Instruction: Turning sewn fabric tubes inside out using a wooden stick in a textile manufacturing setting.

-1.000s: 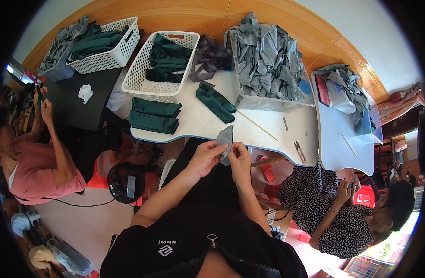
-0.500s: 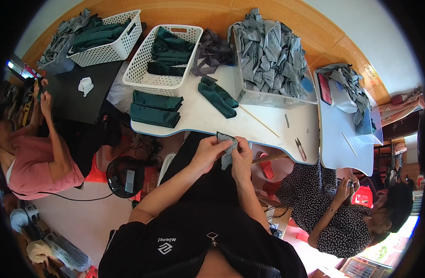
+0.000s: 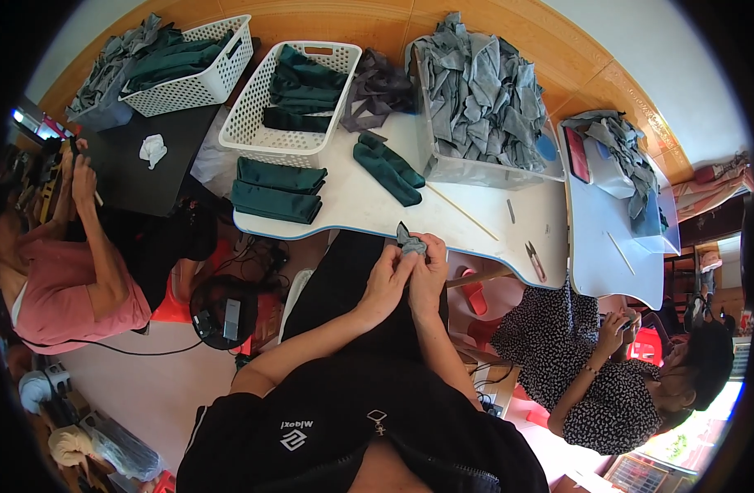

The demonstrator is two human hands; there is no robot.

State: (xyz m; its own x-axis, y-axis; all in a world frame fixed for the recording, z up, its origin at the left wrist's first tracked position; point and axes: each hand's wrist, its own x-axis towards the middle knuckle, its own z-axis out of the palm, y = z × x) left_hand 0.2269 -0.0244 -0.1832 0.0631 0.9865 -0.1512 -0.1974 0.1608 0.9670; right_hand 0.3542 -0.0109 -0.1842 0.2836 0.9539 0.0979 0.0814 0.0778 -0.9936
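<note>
A small piece of grey fabric (image 3: 410,243) with a dark edge is bunched between my two hands, just off the near edge of the white table (image 3: 352,215). My left hand (image 3: 387,283) pinches it from the left side. Close against it, my right hand (image 3: 428,275) grips the same fabric, thumb and fingers pressed together. Part of the cloth is hidden inside my fingers. Beyond my hands, dark green folded fabric strips (image 3: 387,170) lie on the table, and a stack of green fabric pieces (image 3: 276,201) sits to the left.
A white basket (image 3: 290,148) of green fabric and a clear bin (image 3: 484,172) heaped with grey pieces stand at the back. A thin stick (image 3: 461,212) and thread snips (image 3: 534,261) lie on the right. People sit at either side; a black fan (image 3: 221,312) stands lower left.
The grey fabric, previously hanging down between my fingers, is now gathered up with its end pointing above them. My hands have drawn closer together. The stacks on the table are unchanged.
</note>
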